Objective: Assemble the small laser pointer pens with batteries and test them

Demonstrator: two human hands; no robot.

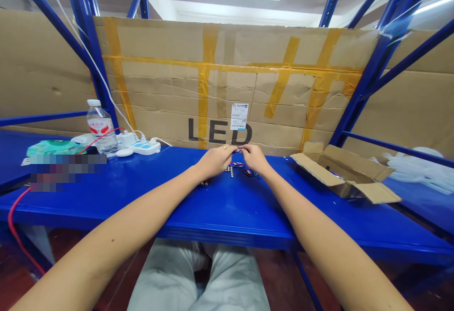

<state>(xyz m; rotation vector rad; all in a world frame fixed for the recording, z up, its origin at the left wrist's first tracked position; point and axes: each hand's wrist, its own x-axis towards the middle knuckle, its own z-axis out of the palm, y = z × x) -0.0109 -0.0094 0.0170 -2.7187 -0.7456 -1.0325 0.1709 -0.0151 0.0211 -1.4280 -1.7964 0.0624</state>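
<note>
My left hand (215, 160) and my right hand (256, 159) meet over the far half of the blue table, fingertips almost touching. Both are closed in a pinch around a tiny purple and silvery piece (239, 150), too small to name. Just below them on the table lie several small round silvery pieces (231, 172) in short rows. Beside these are a flat red and blue piece (237, 164) and a dark red piece with blue bits (248, 173). Close to my left wrist sit small dark pieces (204, 184), partly hidden by the arm.
An open cardboard box (349, 171) stands to the right. On the left are a water bottle (101, 129), a green soft pack (53, 147) and a white power strip (146, 147) with plugs. A cardboard wall (166, 98) and blue rack posts (369, 79) close off the back.
</note>
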